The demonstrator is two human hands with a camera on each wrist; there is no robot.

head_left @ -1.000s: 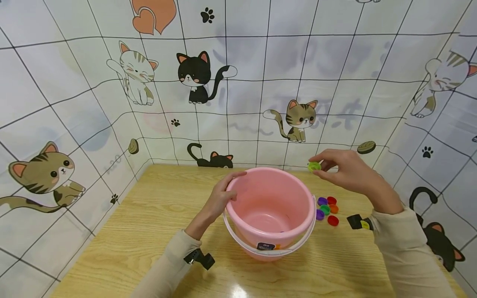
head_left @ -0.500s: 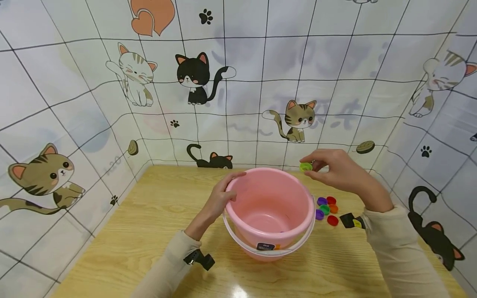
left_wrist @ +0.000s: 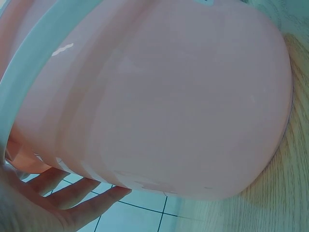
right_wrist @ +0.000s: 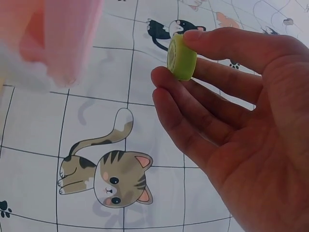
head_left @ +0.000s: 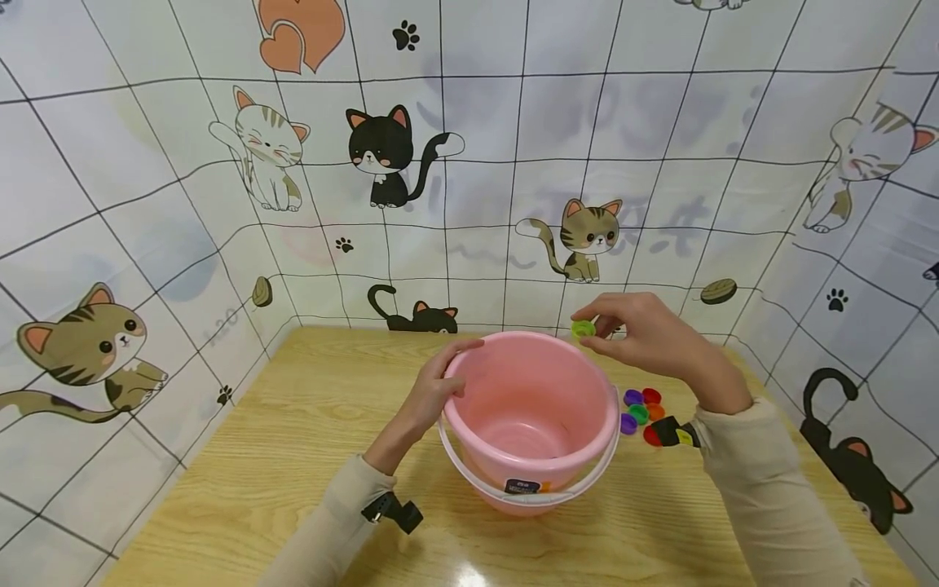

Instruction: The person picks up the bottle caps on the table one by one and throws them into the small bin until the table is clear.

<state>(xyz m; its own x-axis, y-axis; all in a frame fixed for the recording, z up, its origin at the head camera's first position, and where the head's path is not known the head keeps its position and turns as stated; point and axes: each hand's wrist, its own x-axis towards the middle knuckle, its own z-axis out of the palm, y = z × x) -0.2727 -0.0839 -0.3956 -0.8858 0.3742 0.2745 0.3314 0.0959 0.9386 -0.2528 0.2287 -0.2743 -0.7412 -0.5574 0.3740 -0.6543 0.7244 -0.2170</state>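
right grip pinches cap, left grip holds bucket.

Bucket fills most of the view — handle crosses top left. Left hand at bottom left, fingers along bucket's side — probably touching, hard to be sure. Table right, gridded wall below.
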